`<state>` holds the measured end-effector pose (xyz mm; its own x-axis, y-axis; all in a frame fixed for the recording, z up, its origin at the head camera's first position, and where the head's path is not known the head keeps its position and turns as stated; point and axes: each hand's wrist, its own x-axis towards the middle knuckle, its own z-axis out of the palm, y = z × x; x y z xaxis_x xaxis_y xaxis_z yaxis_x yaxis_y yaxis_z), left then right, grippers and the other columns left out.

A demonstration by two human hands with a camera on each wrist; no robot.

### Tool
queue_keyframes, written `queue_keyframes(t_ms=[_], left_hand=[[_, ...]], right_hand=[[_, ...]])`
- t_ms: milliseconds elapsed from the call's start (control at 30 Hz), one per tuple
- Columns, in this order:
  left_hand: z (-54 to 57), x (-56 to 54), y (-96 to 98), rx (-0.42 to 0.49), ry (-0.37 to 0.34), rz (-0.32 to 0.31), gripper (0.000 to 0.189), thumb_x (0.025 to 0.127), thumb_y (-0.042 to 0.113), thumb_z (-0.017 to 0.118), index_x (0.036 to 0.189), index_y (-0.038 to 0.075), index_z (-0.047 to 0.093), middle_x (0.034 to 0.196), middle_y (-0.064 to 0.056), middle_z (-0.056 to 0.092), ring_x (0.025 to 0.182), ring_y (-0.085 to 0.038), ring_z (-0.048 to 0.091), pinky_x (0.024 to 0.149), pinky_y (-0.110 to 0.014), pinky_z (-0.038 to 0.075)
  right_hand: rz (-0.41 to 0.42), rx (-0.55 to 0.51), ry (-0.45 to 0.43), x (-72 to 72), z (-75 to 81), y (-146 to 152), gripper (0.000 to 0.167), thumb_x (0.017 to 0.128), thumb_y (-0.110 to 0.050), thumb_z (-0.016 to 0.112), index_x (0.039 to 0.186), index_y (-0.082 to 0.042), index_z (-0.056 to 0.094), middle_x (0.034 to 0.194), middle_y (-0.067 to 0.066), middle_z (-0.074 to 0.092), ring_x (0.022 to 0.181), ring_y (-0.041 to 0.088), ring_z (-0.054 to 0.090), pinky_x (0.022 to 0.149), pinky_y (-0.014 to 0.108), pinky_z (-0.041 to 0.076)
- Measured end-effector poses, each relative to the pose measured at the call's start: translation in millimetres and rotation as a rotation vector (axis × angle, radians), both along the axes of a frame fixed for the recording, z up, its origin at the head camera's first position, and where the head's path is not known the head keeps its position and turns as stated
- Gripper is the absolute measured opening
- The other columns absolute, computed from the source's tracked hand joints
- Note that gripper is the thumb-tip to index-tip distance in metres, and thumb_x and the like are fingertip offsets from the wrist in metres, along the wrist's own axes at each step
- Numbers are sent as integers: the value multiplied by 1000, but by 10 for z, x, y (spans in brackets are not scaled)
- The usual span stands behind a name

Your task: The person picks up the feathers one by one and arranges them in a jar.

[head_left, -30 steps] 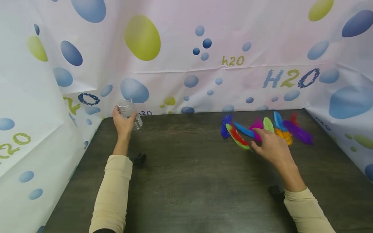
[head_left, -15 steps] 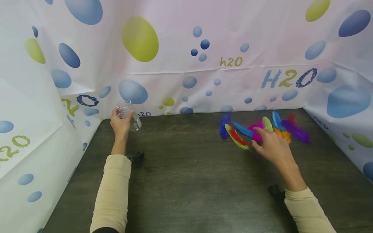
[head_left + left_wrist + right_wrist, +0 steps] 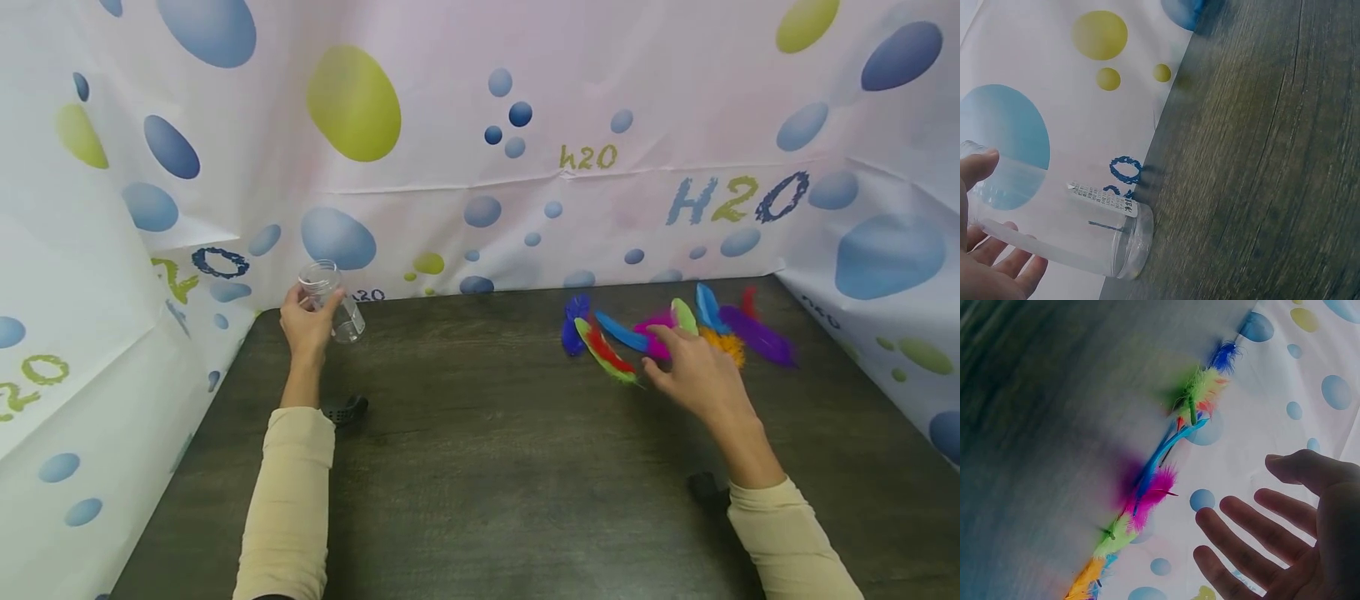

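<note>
My left hand (image 3: 305,333) grips a clear jar (image 3: 348,322) at the back left, thumb on one side and fingers on the other. The jar has no lid, leans a little, and bears a small white printed label (image 3: 1100,199) near its base. At the back right, my right hand (image 3: 701,375) hovers over a row of colourful feathers, holding nothing. In the right wrist view its fingers (image 3: 1254,528) are spread and apart from the magenta feather (image 3: 1150,492). Nearest in the head view are that feather, a lime one (image 3: 682,313) and a red-and-green one (image 3: 606,352).
A dark blue feather (image 3: 574,329) lies at the row's left end, beside a light blue one (image 3: 621,331). Orange (image 3: 729,346) and purple (image 3: 757,335) feathers lie right of the hand. A printed backdrop (image 3: 435,200) rises behind the dark wooden table (image 3: 487,450).
The head view has shifted slightly, so the scene sits a little further left. My left hand keeps its grip on the jar, and my right hand stays over the feathers.
</note>
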<state>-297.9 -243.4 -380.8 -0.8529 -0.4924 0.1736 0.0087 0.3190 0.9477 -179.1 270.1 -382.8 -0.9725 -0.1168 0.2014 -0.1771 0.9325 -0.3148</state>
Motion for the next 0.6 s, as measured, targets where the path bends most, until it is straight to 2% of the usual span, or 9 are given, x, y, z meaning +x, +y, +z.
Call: queue_keyframes(t_ms=[267, 367, 467, 600], left_hand=[[-20, 18, 34, 7, 26, -13, 67, 92, 22, 80, 148, 0, 51, 149, -19, 54, 133, -33, 57, 112, -45, 47], [-29, 27, 48, 19, 61, -2, 64, 89, 19, 82, 144, -1, 55, 142, -21, 59, 125, -31, 62, 104, -36, 52], [-40, 44, 57, 25, 89, -2, 62, 88, 18, 84, 141, -2, 58, 137, -21, 62, 118, -28, 64, 95, -29, 52], [-49, 60, 87, 11, 73, -19, 62, 90, 19, 83, 142, -1, 57, 136, -18, 63, 114, -24, 64, 88, -25, 50]], right_hand=[[-1, -2, 2, -8, -14, 23, 51, 91, -18, 77, 132, 7, 59, 87, 17, 61, 51, 18, 43, 42, 31, 40], [5, -4, 19, -17, -12, 23, 51, 91, -18, 77, 132, 6, 60, 90, 20, 64, 50, 18, 44, 42, 31, 40], [15, -1, 33, -35, -4, 28, 51, 91, -18, 77, 133, 6, 60, 101, 26, 68, 51, 19, 46, 42, 31, 43], [3, 0, 6, -57, 13, 50, 52, 92, -18, 76, 136, 5, 59, 109, 29, 68, 52, 19, 46, 43, 31, 44]])
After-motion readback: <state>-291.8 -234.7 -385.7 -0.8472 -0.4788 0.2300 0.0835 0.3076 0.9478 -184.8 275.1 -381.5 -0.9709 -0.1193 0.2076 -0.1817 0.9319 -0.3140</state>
